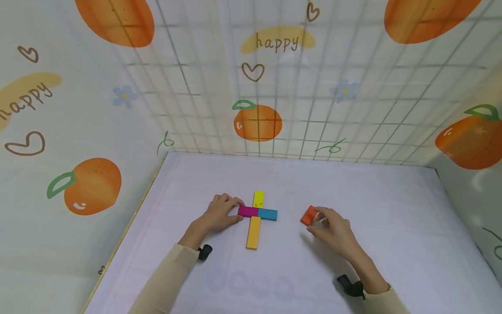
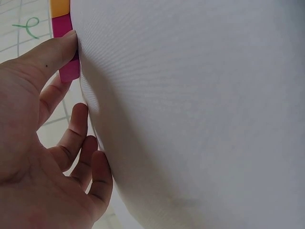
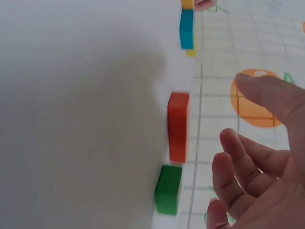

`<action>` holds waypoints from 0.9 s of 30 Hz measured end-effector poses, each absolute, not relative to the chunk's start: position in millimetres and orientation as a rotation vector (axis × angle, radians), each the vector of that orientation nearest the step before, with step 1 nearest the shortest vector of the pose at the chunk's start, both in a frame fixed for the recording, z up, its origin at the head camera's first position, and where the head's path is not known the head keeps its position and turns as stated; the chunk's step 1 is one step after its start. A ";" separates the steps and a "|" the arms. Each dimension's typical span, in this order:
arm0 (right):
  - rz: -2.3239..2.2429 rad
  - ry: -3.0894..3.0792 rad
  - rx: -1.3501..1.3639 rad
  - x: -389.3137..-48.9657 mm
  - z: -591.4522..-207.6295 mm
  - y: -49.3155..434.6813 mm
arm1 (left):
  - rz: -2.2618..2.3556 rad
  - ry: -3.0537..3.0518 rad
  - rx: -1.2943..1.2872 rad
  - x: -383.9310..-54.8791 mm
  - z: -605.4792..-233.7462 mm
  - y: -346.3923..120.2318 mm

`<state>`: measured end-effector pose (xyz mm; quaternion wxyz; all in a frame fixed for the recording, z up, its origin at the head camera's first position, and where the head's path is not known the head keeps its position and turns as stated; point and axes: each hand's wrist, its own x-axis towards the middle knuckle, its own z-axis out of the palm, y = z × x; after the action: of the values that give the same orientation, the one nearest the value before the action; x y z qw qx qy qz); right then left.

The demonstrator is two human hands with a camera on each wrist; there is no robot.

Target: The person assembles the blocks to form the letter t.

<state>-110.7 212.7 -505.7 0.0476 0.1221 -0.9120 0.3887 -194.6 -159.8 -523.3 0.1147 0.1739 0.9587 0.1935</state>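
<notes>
My left hand (image 1: 220,213) pinches the outer end of a magenta block (image 1: 248,211), its thumb on the near side and index finger on the far side. The left wrist view also has the thumb on the magenta block (image 2: 62,28). End to end with it lies a blue block (image 1: 268,214). A yellow block (image 1: 258,199) stands off the far side of the pair, and an orange-yellow block (image 1: 253,233) off the near side. My right hand (image 1: 333,229) hovers by an orange-red block (image 1: 309,215), fingers loosely bent. In the right wrist view a gap separates them.
A green block (image 3: 168,190) lies beside the orange-red one, mostly hidden behind my right hand in the head view. The white table (image 1: 219,170) ends at a printed cloth wall (image 1: 208,126) at the back and sides.
</notes>
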 end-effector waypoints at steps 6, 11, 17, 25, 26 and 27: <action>1.143 -2.790 0.323 -112.0 -510.6 229.5 | 0.575 2.805 0.522 -194.8 -523.1 -160.1; 1.129 -2.790 0.287 -113.9 -514.8 238.4 | 0.572 2.801 0.523 -195.3 -523.8 -160.8; 1.092 -2.834 0.239 -115.1 -513.1 244.5 | 0.576 2.800 0.514 -196.3 -527.1 -161.5; 1.027 -2.955 0.132 -117.6 -511.6 250.7 | 0.575 2.809 0.544 -195.9 -526.9 -161.9; 1.024 -2.966 0.122 -118.1 -512.1 251.3 | 0.574 2.812 0.552 -195.7 -526.6 -161.9; 1.021 -2.977 0.117 -118.6 -512.6 252.0 | 0.573 2.816 0.559 -195.5 -526.4 -162.0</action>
<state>-118.6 252.0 -512.6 -0.0037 0.0371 -0.9452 0.3243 -195.5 -162.0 -526.4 0.1070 0.1900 0.9564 0.1945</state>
